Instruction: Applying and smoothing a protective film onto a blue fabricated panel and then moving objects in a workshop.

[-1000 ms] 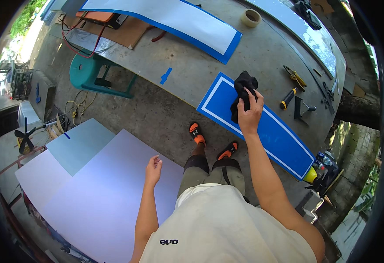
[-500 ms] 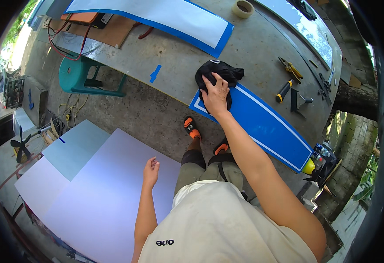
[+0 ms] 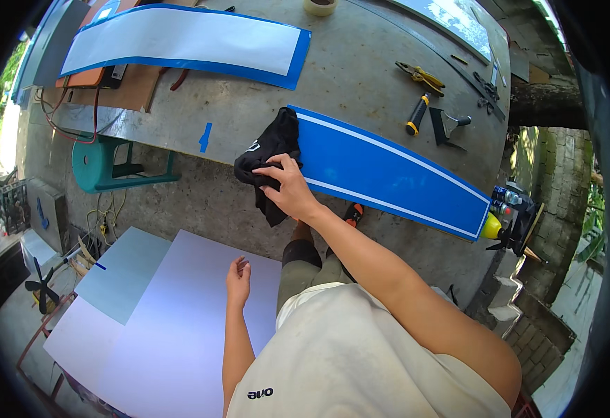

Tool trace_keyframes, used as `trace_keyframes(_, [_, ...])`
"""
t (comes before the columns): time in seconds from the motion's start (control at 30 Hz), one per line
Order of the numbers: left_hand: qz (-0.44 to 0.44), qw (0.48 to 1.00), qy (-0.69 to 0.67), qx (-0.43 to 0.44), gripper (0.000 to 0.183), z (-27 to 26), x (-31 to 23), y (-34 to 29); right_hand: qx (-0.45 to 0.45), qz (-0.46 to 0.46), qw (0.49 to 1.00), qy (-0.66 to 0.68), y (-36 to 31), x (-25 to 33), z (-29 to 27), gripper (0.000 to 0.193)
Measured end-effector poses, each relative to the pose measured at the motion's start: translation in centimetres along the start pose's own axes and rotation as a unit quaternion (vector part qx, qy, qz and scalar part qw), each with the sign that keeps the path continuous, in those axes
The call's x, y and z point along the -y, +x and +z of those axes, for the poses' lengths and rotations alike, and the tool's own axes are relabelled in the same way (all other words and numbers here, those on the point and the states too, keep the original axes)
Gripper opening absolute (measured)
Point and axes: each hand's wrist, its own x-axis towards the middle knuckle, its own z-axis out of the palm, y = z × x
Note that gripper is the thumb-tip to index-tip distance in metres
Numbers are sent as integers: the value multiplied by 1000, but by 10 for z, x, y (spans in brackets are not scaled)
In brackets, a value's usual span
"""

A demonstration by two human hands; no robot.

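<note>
My right hand (image 3: 290, 187) grips a bunched black cloth (image 3: 277, 136), which looks like a garment with a white mark on it. The cloth covers the left end of a blue tapered panel (image 3: 389, 175) with a white border line, and part of it hangs past the table's near edge. My left hand (image 3: 238, 280) is empty, its fingers loosely curled and apart, held above a large white sheet (image 3: 193, 327) at lower left.
On the metal table (image 3: 347, 76) lie a long blue-edged white strip (image 3: 186, 42), a tape roll (image 3: 319, 6), pliers (image 3: 422, 76), a yellow-black handled cutter (image 3: 417, 115) and a black scraper (image 3: 448, 127). A green stool (image 3: 96, 165) stands at the left. Bottles (image 3: 507, 195) sit beyond the panel's right end.
My right hand has slid the black cloth left and nearer, to the panel's left end and the table edge. The view has shifted. My left hand stays about where it was.
</note>
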Motion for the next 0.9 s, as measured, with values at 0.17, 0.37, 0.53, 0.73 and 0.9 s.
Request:
trace_keyframes(0.17, [9,1000,22,19,41,6,-2,-1,-159,12,974,-161,40,-9,-53,41])
trace_keyframes(0.37, [26,998,46,30,41,5,-2,-1,-57,21,992,-115,83,-69,-40,41])
trace_keyframes(0.53, [8,997,68,23,43,-1,-5,-12,-66,29,987,144,80,-29,-74,37])
trace_keyframes(0.73, [1,995,90,42,44,32,-26,-21,-191,73,949,-241,-67,-64,-140,48])
trace_keyframes(0.9, [11,988,128,86,40,94,-51,-32,-169,143,930,-292,-190,-121,-200,53])
